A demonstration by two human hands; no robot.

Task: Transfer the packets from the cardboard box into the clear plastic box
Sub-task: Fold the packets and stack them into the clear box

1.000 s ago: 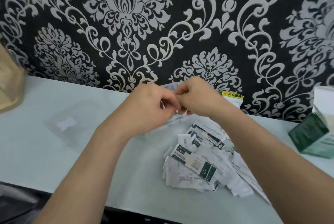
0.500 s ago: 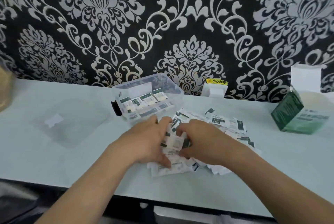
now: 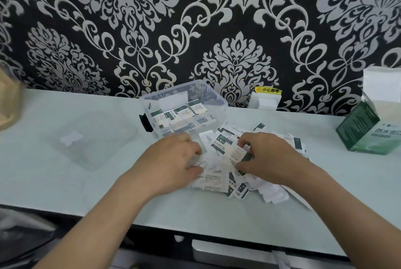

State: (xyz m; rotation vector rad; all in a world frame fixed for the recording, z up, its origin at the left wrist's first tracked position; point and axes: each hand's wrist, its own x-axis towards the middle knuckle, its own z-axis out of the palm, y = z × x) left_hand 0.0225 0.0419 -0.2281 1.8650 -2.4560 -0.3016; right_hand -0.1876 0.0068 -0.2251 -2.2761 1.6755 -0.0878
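A loose heap of white-and-green packets (image 3: pixel 271 190) lies on the pale table in front of me. My left hand (image 3: pixel 171 160) rests on the heap's left side, fingers curled onto packets. My right hand (image 3: pixel 267 158) pinches one packet (image 3: pixel 235 152) at the heap's top. Just behind stands the clear plastic box (image 3: pixel 208 97), open, with a row of packets (image 3: pixel 180 114) standing inside. The green cardboard box (image 3: pixel 366 129) stands at the far right with its flap up.
The clear lid (image 3: pixel 91 138) lies flat on the table to the left. A white socket with a yellow warning label (image 3: pixel 265 99) sits at the patterned wall. A tan object (image 3: pixel 8 103) is at the left edge. The table's front edge runs below my forearms.
Both hands came down from the clear box to the heap of packets. They have since spread slightly apart, and the right hand has taken hold of one packet.
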